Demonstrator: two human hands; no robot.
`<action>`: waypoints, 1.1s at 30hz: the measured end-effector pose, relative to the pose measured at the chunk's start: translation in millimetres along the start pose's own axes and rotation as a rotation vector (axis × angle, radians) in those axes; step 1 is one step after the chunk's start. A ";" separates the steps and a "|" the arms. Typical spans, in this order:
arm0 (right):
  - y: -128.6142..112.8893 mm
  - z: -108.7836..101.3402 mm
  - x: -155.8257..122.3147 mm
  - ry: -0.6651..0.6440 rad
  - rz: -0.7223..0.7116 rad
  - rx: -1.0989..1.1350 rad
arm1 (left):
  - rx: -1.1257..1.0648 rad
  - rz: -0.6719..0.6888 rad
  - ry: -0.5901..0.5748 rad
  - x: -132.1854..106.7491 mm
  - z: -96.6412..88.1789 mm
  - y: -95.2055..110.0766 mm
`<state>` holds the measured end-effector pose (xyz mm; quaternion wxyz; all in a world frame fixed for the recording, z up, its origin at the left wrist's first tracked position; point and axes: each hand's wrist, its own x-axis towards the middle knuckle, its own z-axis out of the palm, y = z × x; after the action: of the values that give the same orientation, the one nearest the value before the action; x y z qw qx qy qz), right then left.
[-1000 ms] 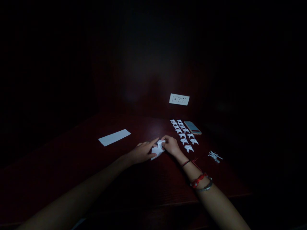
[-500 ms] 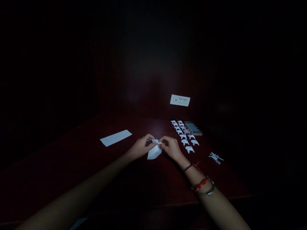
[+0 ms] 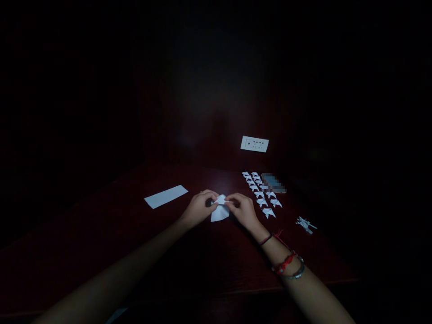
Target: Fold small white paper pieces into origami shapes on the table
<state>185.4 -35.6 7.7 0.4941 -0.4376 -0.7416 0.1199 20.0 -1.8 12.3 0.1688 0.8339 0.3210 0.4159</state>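
On the dark red counter (image 3: 84, 256), a plain white paper strip (image 3: 166, 196) lies farthest left, well apart from the hands, its long axis slanting from near left to far right. Below the counter's near edge shows a pale sliver (image 3: 116, 316), too dim to identify.

Next comes the left hand (image 3: 200, 209), thumb and fingers pinching the left side of a folded white sheet (image 3: 220, 213). The sheet is at the middle of the counter, straight ahead of the person, between the two hands. Its narrow, folded end points away toward the wall, and its broader, loose part spreads toward the person; the long axis, as far as the fingers let it show, runs near to far. The right hand (image 3: 243, 211) pinches the opposite side. A dark cord (image 3: 265, 240), a red bracelet (image 3: 284, 265) and a metal bangle (image 3: 299, 273) circle that forearm.

Above, a white socket plate (image 3: 254, 144) sits on the wall, any markings too small to read. Beneath it, small folded pieces (image 3: 259, 195) stand in two rows slanting from far left to near right. Beside them lies a phone (image 3: 274, 182), its screen masked by blocks and unreadable. Farthest right, narrow paper scraps (image 3: 306, 224) lie heaped crosswise.
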 end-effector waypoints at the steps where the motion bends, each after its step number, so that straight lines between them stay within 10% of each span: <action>1: 0.3 0.3 0.1 0.007 0.010 0.005 | 0.035 0.016 0.011 -0.3 0.1 1.4; 33: -11.5 -2.3 0.8 0.068 -0.067 -0.138 | 0.222 0.122 0.039 -4.0 5.3 16.2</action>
<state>181.1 -42.3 16.4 0.4914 -0.4495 -0.7451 0.0368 28.9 -16.6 15.7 0.0436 0.8572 0.3169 0.4035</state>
